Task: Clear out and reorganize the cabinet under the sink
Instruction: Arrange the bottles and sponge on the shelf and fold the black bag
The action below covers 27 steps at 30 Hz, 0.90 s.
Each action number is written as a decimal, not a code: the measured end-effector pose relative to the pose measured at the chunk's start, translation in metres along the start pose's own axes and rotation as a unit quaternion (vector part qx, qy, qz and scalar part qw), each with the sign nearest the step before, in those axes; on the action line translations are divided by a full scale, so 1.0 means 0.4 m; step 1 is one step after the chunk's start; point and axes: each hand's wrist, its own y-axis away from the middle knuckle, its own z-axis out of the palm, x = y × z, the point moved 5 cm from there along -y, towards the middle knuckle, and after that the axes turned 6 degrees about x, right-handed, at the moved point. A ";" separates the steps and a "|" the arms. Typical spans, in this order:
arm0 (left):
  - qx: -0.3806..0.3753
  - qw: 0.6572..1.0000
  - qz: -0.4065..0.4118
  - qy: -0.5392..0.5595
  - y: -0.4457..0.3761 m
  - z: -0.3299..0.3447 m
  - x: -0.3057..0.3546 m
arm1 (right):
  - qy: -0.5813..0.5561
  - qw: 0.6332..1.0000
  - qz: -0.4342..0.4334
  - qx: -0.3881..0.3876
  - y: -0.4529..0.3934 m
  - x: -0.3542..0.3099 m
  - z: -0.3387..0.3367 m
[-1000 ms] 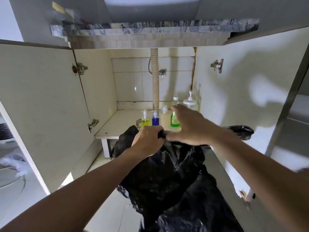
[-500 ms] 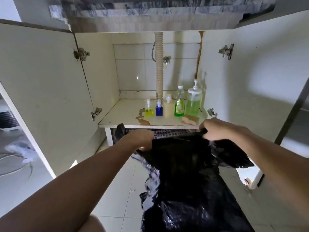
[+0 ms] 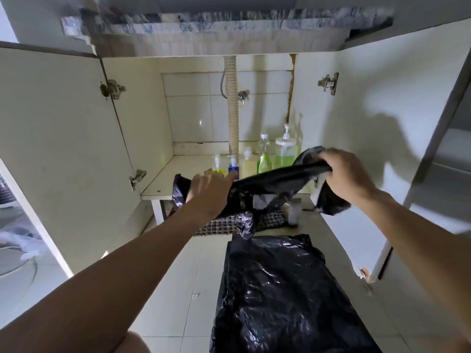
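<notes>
Both hands stretch the black bag (image 3: 280, 174) sideways across the cabinet (image 3: 163, 184) mouth, right hand (image 3: 346, 177) clenched on the higher end, left hand (image 3: 209, 192) gripping the lower, nearer the bottles (image 3: 265, 159) just behind.

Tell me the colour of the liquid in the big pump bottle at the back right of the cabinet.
Light green, filling the lower part of the clear pump bottle; seen in the head view.
</notes>
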 end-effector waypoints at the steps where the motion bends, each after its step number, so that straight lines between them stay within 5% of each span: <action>1: -0.045 0.998 0.020 -0.042 0.014 0.030 0.009 | 0.038 0.997 0.010 -0.063 0.017 0.017 0.020; 4: -0.168 0.979 0.053 -0.097 0.065 0.100 0.044 | 0.124 0.933 0.039 -0.334 0.101 0.071 0.113; 7: -0.241 0.956 0.102 -0.131 0.119 0.149 0.088 | 0.181 0.863 0.030 -0.471 0.187 0.114 0.190; 13: -0.361 0.893 0.190 -0.192 0.202 0.243 0.171 | 0.197 0.843 0.110 -0.488 0.304 0.185 0.265; 18: -0.475 0.859 0.131 -0.139 0.328 0.353 0.203 | 0.138 0.835 0.210 -0.490 0.499 0.211 0.358; 22: -0.567 0.812 0.083 -0.107 0.436 0.431 0.197 | 0.150 0.711 0.247 -0.640 0.668 0.228 0.430; 27: -0.746 0.660 0.043 -0.075 0.521 0.487 0.241 | 0.229 0.504 0.208 -0.806 0.796 0.277 0.532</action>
